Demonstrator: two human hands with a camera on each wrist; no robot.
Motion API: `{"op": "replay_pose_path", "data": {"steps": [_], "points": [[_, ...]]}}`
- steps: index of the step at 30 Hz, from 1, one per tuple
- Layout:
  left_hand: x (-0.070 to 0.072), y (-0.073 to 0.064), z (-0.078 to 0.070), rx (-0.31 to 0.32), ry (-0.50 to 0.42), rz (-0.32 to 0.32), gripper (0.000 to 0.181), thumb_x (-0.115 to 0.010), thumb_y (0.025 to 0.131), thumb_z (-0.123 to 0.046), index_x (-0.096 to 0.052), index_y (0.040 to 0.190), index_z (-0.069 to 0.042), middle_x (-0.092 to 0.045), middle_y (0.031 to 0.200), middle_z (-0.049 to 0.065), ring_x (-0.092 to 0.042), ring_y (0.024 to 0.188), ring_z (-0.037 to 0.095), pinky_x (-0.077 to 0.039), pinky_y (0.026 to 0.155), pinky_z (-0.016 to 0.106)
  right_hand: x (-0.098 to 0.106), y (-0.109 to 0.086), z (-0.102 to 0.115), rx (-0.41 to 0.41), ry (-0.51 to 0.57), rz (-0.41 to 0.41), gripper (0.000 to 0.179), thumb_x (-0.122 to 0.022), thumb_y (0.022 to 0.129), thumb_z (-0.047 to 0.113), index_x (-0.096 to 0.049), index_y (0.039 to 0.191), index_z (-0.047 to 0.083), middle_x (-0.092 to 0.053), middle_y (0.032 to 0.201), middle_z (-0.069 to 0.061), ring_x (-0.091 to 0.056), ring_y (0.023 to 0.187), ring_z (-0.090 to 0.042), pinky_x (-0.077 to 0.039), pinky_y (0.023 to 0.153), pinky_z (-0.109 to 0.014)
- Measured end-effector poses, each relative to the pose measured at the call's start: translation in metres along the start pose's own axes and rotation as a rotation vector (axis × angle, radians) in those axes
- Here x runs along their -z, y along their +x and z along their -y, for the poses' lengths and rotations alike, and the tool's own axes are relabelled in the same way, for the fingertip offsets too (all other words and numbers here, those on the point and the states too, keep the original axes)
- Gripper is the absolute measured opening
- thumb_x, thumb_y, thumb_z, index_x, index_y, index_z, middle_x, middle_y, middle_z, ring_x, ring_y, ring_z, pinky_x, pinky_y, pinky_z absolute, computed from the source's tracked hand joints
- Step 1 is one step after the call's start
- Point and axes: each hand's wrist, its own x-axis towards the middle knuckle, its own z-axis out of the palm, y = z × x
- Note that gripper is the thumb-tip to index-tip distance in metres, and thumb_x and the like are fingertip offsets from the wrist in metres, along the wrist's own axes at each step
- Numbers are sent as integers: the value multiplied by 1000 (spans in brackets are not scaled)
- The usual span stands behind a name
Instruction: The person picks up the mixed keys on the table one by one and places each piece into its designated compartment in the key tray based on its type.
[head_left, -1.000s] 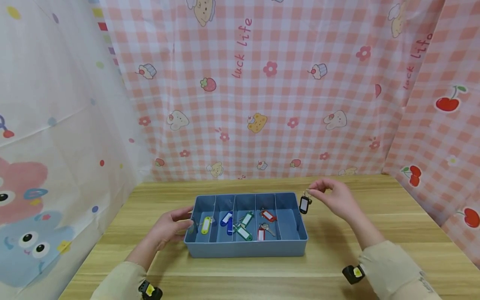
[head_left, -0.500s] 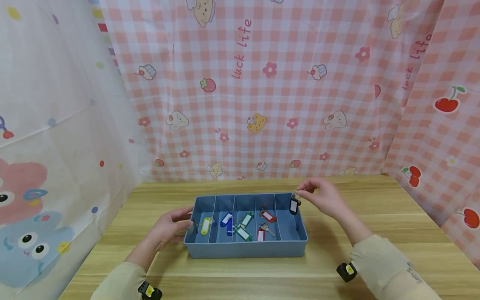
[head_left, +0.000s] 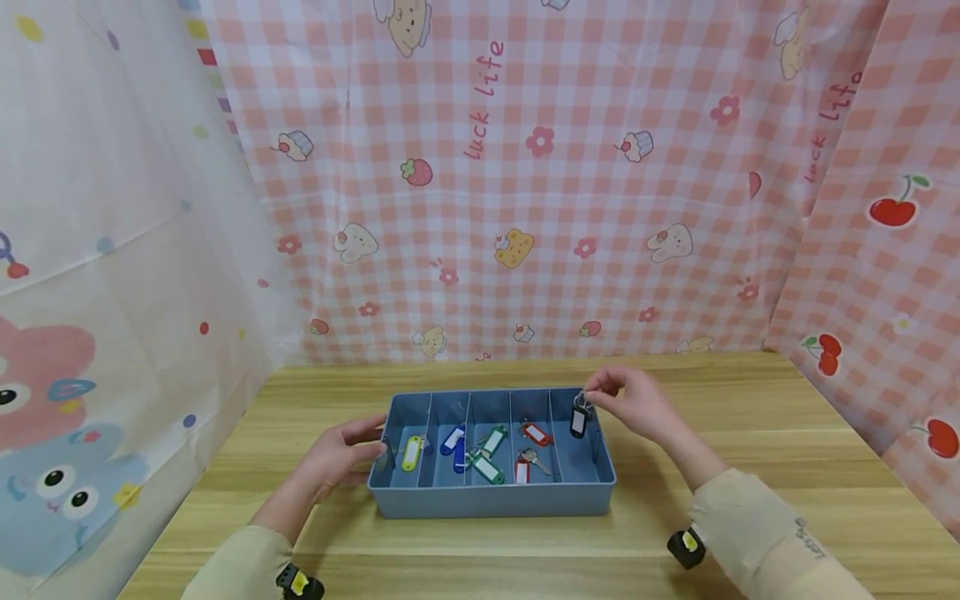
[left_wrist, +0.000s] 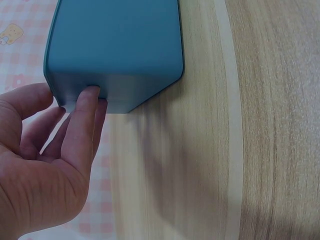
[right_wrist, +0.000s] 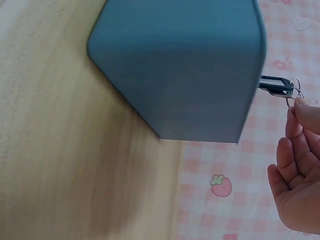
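Note:
My right hand [head_left: 630,404] pinches the ring of a black key tag [head_left: 578,422] with a white label. The tag hangs inside the rightmost compartment of a blue-grey divided box [head_left: 491,502]; in the right wrist view the box wall hides part of the key tag [right_wrist: 276,84]. My left hand [head_left: 337,457] rests its fingers, fairly straight, against the box's left end, and the left wrist view shows fingertips on that end wall [left_wrist: 120,92]. Going right from the left end, the compartments hold a yellow key tag [head_left: 412,453], blue tags [head_left: 453,439], green tags [head_left: 487,467] and red tags [head_left: 536,433].
The box stands on a wood-grain table [head_left: 480,554]. Behind it hangs a pink checked cloth [head_left: 570,292], with a white patterned cloth [head_left: 150,275] on the left. Thin upright dividers separate the compartments.
My right hand has carried the black key tag leftward from beyond the box's right end, then lowered it into the rightmost compartment. My left hand has stayed at the box's left end.

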Motion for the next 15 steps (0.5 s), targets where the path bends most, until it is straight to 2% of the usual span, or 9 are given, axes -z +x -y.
{"op": "replay_pose_path", "data": {"steps": [15], "points": [[0, 0, 0, 2, 7, 3, 55, -63, 95, -2, -45, 147, -1, -48, 138, 30, -59, 112, 34, -56, 82, 49, -11, 1, -11, 14, -20, 15, 5, -71, 92, 11, -70, 89, 8, -63, 78, 1, -53, 75, -18, -45, 64, -32]]}}
